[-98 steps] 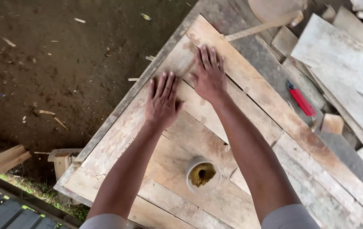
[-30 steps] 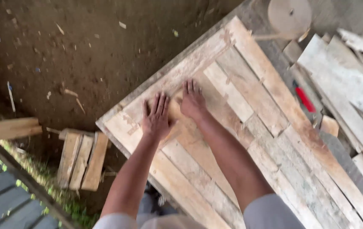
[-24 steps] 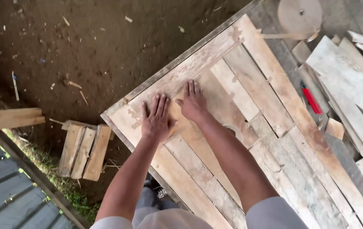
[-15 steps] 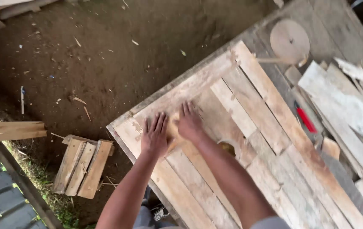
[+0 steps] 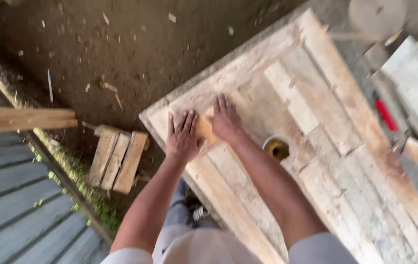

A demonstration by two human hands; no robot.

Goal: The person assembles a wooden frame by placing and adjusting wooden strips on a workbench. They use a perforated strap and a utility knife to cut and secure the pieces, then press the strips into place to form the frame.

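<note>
Fingers of both hands lie flat and slightly spread, palms down, on a wooden panel (image 5: 316,122) made of pale planks joined side by side. Neither hand grips anything. The left hand (image 5: 182,137) presses near the panel's near corner, and the right hand (image 5: 226,120) rests just beside it, a little farther in. Between them shows a small yellowish patch (image 5: 205,131), possibly a sanding piece, though blur keeps it unclear. A small round tin (image 5: 276,147) with yellow-brown contents sits on the panel close to the right forearm. A red-handled tool (image 5: 386,115) lies beyond the panel's far edge among loose boards. On the dirt ground to the left stands a small slatted wooden stool (image 5: 117,159).
</note>
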